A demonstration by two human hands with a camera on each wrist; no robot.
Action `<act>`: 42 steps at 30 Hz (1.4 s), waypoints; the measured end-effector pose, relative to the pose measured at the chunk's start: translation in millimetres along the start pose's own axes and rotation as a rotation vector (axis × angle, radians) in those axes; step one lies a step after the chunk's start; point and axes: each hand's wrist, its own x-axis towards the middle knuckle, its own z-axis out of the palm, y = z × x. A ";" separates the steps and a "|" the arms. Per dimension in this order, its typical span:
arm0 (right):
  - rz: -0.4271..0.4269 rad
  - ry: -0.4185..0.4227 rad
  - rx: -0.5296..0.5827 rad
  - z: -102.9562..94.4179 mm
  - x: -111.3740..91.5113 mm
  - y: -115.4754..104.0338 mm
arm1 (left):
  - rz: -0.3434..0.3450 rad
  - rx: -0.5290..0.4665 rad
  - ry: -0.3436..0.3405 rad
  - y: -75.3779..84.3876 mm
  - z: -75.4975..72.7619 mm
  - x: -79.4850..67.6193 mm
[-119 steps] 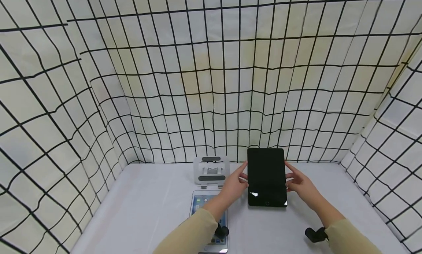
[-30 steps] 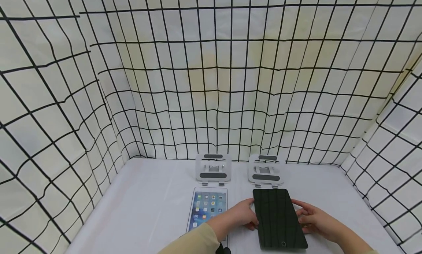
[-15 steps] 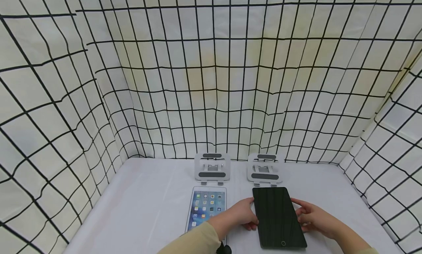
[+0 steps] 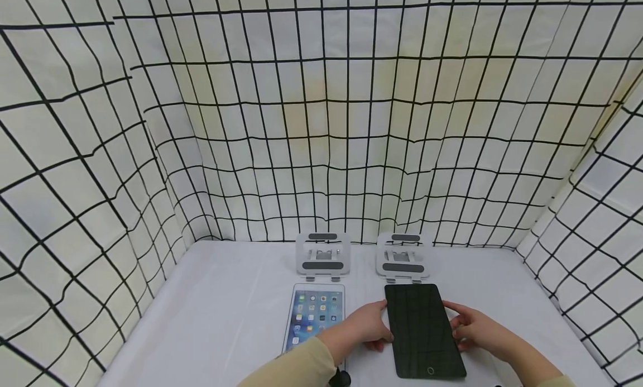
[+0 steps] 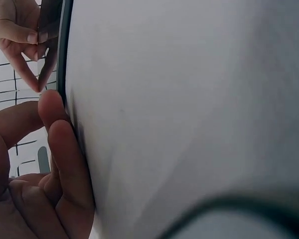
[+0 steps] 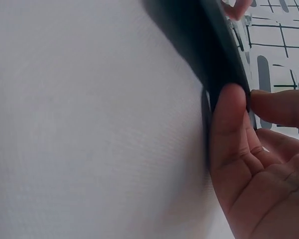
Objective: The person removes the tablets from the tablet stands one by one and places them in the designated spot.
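Note:
A tablet (image 4: 424,331) with a black, dark screen lies close over the white table, its home button towards me. My left hand (image 4: 369,325) holds its left edge, and in the left wrist view the fingertips (image 5: 52,107) sit right against that edge. On the opposite side my right hand (image 4: 482,334) holds the right edge; the right wrist view has thumb and finger pinching it, one on each face. A white tablet (image 4: 316,314) with a lit screen of app icons lies to the left, partly hidden by my left forearm.
Two light-coloured tablet stands with grey pads, a left stand (image 4: 323,258) and a right stand (image 4: 403,258), stand behind the tablets. White cloth walls (image 4: 351,152) with a black grid enclose the table (image 4: 211,320) at the back and sides.
From in front of the right stand, the black tablet has come down and towards me, held in both hands, uncovering that stand. Over the last second, hands and tablet are almost still.

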 end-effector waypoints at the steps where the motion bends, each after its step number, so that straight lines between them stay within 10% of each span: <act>1: 0.003 0.005 -0.015 0.2 -0.2 -0.9 | -0.004 0.010 0.000 -0.5 -0.5 0.3; 21: -0.001 -0.027 -0.055 -8.8 8.7 5.0 | -0.041 0.031 -0.011 -3.7 0.7 3.4; 32: 0.140 0.080 -0.161 -6.9 12.9 -2.2 | -0.045 0.012 -0.017 -1.0 -1.0 1.0; 42: 0.099 -0.062 -0.129 -15.1 8.9 4.0 | -0.045 -0.003 -0.015 -1.4 -2.8 -0.6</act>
